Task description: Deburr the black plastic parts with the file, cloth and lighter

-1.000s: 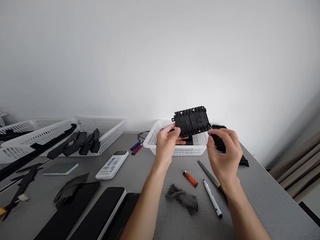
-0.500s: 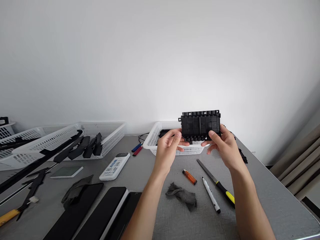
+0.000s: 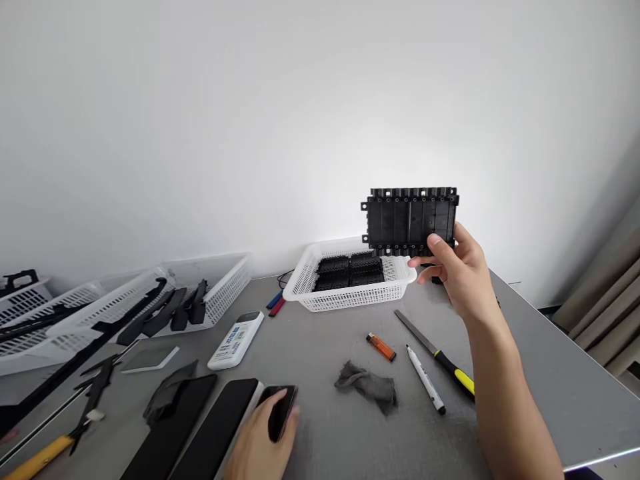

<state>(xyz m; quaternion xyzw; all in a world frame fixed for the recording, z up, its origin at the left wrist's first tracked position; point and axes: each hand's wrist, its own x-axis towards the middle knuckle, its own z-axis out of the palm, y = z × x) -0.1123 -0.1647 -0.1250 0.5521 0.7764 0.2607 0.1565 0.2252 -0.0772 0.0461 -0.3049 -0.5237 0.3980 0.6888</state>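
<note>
Up against the wall, my right hand (image 3: 463,270) holds a black rectangular plastic part (image 3: 390,223) by its lower right corner, thumb on its face. This part has ribbed long edges, a recessed panel and small tabs at its left side. Low in the view, my left hand (image 3: 263,437) is closed around a smartphone (image 3: 281,410) with a dark glossy screen, fingers and thumb along its two sides. The phone lies on the table beside a long black slab (image 3: 217,427). How far my left fingers reach under the phone is hidden.
A white basket (image 3: 350,299) holds several similar black parts. On the table (image 3: 320,340) lie an orange lighter (image 3: 381,347), a white marker (image 3: 425,379), a file (image 3: 435,350), a grey cloth (image 3: 367,387) and a white device (image 3: 236,340). More baskets (image 3: 227,283) stand left.
My left hand has let go of the black part and moved down left to the smartphone. My right hand has raised the part slightly, and the view has shifted a little.
</note>
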